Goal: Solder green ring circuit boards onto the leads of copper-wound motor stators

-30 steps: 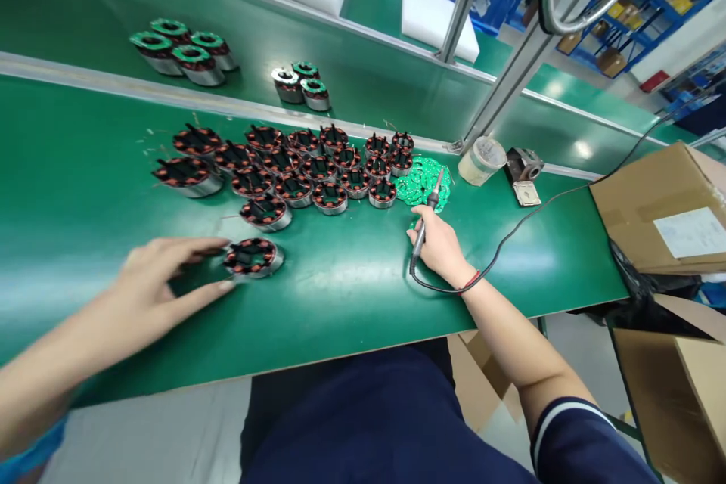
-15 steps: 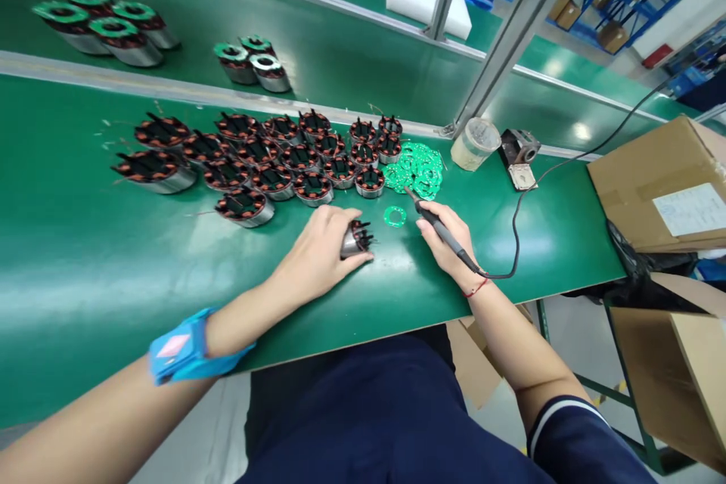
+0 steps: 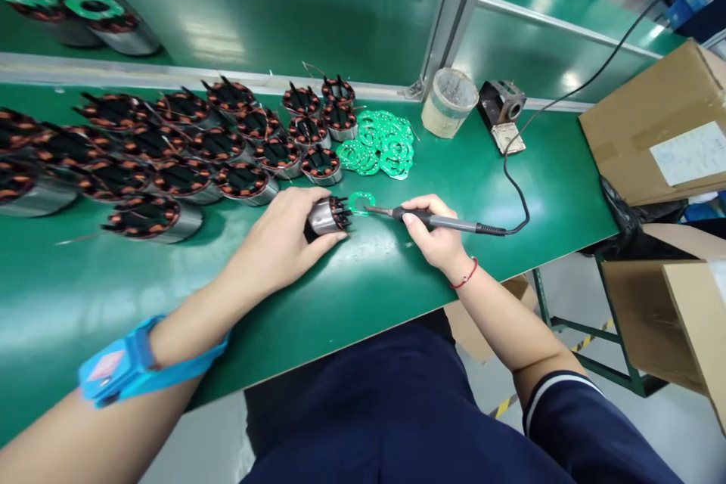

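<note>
My left hand (image 3: 280,242) grips a motor stator (image 3: 327,216) with copper windings, tilted on its side on the green table (image 3: 368,287). My right hand (image 3: 434,234) holds a soldering iron (image 3: 436,221) like a pen, its tip pointing left at a single green ring-shaped circuit board (image 3: 361,202) lying just beside the stator. A blue wrist strap (image 3: 133,363) is on my left wrist. A pile of green ring boards (image 3: 381,142) lies behind the hands.
Several stators (image 3: 187,151) stand in rows at the left and centre. A plastic cup (image 3: 449,102) and a small metal iron stand (image 3: 501,112) sit behind the right hand. Cardboard boxes (image 3: 658,128) stand at the right. More stators (image 3: 85,11) rest on the conveyor behind.
My left hand picked a stator from the table's left, carried it to the centre and tilted it. My right hand turned the soldering iron so its tip meets the single green board.
</note>
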### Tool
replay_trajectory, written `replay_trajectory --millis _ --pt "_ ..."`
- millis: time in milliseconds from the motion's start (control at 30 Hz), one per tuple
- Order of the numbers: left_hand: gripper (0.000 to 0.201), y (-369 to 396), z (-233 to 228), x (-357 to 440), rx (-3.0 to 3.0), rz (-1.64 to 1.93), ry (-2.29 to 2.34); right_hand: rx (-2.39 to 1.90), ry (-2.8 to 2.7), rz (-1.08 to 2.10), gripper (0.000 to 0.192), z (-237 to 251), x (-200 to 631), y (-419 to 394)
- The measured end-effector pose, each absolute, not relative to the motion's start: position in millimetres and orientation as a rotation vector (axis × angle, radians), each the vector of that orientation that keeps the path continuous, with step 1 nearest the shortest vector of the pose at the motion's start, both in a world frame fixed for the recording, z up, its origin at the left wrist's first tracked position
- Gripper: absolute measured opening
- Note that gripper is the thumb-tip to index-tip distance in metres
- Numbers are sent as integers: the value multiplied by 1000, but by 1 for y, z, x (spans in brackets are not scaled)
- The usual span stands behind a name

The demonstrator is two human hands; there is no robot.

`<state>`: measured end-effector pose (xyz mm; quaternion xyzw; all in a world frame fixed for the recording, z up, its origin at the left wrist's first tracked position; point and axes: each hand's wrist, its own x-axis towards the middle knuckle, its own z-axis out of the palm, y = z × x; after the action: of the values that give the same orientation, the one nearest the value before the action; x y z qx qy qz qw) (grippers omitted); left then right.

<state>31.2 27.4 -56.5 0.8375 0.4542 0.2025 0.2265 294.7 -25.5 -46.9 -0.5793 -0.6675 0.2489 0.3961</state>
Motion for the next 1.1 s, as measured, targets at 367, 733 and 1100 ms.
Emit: replay_trajectory --millis 367,733,1100 --pt "45 20 -46 34 2330 655 1106 -1356 -1555 757 16 -39 289 -23" --pt "41 15 -39 38 2342 625 1199 -1370 -1522 804 18 -40 290 -25" --pt "44 16 -44 39 2524 720 1152 -1332 -1488 811 18 -39 288 -24"
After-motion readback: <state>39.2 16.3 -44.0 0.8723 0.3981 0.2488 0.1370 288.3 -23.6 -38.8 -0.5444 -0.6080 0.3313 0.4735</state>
